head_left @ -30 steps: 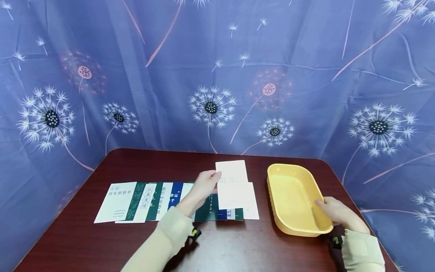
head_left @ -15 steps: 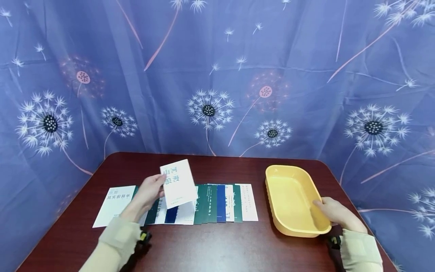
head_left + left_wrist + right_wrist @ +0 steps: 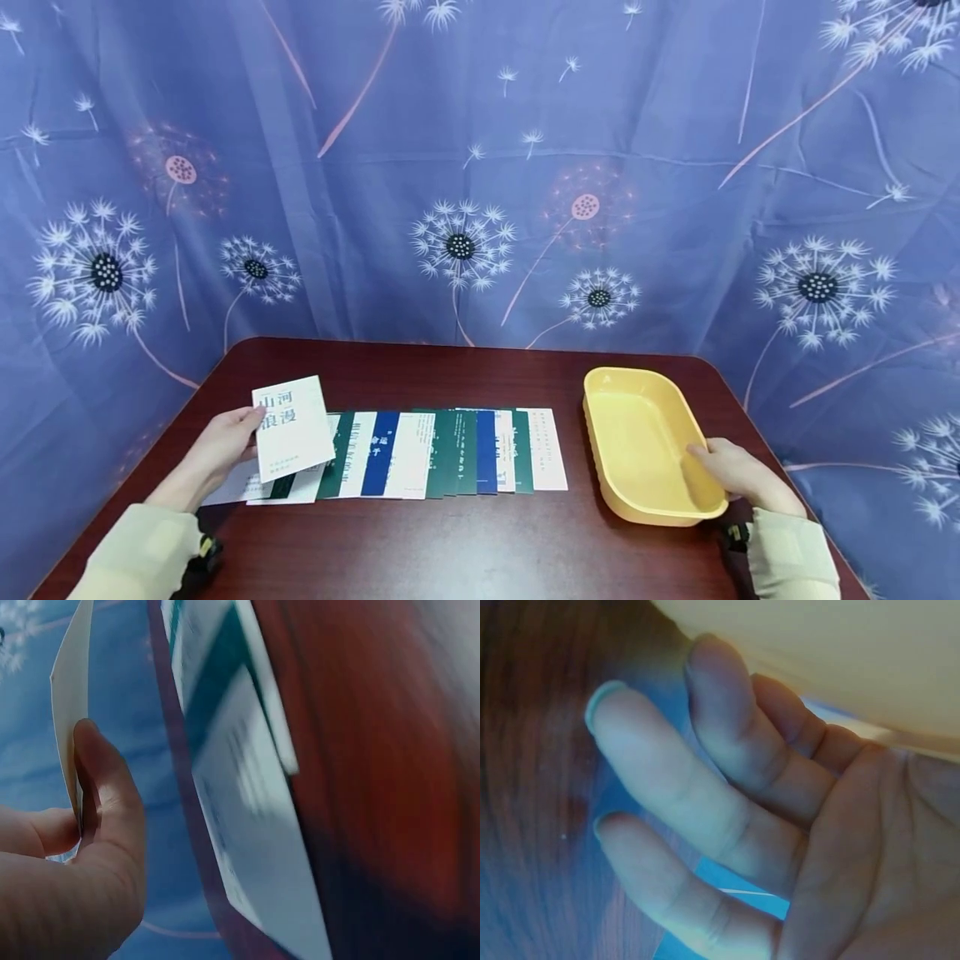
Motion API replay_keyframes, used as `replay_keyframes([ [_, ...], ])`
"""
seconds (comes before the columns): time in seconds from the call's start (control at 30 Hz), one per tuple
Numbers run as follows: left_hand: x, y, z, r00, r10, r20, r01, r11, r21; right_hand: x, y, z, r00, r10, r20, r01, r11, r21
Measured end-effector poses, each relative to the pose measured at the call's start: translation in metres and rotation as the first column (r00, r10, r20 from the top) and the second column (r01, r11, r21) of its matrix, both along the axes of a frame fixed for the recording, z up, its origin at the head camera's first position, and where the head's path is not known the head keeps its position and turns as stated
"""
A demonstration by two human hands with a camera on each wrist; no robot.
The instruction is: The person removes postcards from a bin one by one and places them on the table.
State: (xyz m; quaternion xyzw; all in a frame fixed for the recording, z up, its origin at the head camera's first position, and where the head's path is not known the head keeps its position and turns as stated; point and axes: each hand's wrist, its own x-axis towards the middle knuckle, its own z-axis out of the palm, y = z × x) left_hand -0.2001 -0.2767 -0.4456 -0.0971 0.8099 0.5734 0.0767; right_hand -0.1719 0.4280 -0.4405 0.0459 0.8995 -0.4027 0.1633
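Observation:
My left hand (image 3: pixel 217 450) pinches a white card (image 3: pixel 294 429) with blue-green Chinese characters by its left edge. In the left wrist view the thumb and a finger grip the card (image 3: pixel 71 697) from its two sides. It is raised above the left end of a row of overlapping white, green and blue cards (image 3: pixel 386 454), hiding part of them. At the right, my right hand (image 3: pixel 746 475) holds a yellow rectangular tray (image 3: pixel 637 442) by its right front rim, thumb over the edge. Fingers (image 3: pixel 675 780) curl under the tray's side in the right wrist view.
The cards lie on a dark red-brown wooden table (image 3: pixel 465 550). Behind and beside it hangs a blue cloth (image 3: pixel 360 208) with a dandelion print. The tray stands near the table's right edge, apart from the row's right-end white card (image 3: pixel 547 450).
My left hand has carried the white card leftwards from the row's right end to its left end. The right hand has stayed on the tray.

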Motion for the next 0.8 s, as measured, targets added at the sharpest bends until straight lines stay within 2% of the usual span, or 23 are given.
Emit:
replay_keyframes([
  [0.1, 0.003, -0.015, -0.001, 1.0, 0.01, 0.002, -0.01, 0.999, -0.035, 0.002, -0.001, -0.001, 1.0, -0.01, -0.003, 0.01, 1.0, -0.015],
  [0.23, 0.005, -0.035, -0.002, 1.0, 0.027, 0.008, -0.025, 0.991, -0.128, 0.002, -0.001, -0.002, 1.0, -0.006, -0.002, 0.006, 1.0, -0.018],
  [0.33, 0.007, -0.05, -0.005, 1.0, 0.028, 0.006, -0.027, 0.98, -0.195, 0.001, 0.0, -0.003, 1.0, 0.001, -0.007, -0.001, 1.0, 0.005],
  [0.5, 0.011, -0.073, -0.008, 0.999, 0.02, 0.027, -0.012, 0.965, -0.261, 0.002, 0.001, -0.005, 1.0, 0.0, -0.027, 0.001, 0.999, 0.053],
  [0.7, 0.011, -0.086, -0.009, 0.998, 0.021, 0.063, 0.0, 0.947, -0.321, 0.002, 0.002, -0.003, 0.999, 0.02, -0.048, -0.017, 0.998, 0.065],
  [0.8, 0.009, -0.09, -0.01, 0.997, 0.003, 0.071, 0.023, 0.928, -0.371, 0.001, 0.002, -0.002, 0.998, 0.028, -0.057, -0.024, 0.997, 0.073],
])
